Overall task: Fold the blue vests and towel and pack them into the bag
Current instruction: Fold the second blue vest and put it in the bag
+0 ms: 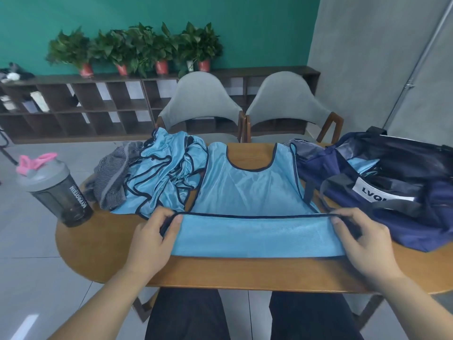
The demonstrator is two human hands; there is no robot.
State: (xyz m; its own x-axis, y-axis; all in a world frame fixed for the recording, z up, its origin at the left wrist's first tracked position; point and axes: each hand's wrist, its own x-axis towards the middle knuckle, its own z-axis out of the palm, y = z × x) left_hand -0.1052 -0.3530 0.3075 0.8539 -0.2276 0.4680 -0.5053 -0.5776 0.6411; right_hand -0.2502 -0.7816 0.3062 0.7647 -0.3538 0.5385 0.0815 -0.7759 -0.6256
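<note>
On table [98, 253], both hands pinch vest [247, 192] hem.

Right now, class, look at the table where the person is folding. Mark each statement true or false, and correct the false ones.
1. The left hand and the right hand both pinch the hem of the flat blue vest. True.
2. The grey striped towel is packed in the bag. False: it lies crumpled on the table, left of the pile of vests.
3. The shaker bottle stands upright near the table's left edge. True.
4. The bag sits left of the flat blue vest. False: it sits on its right.
5. The pile of vests is neatly folded. False: it is a crumpled heap.
</note>
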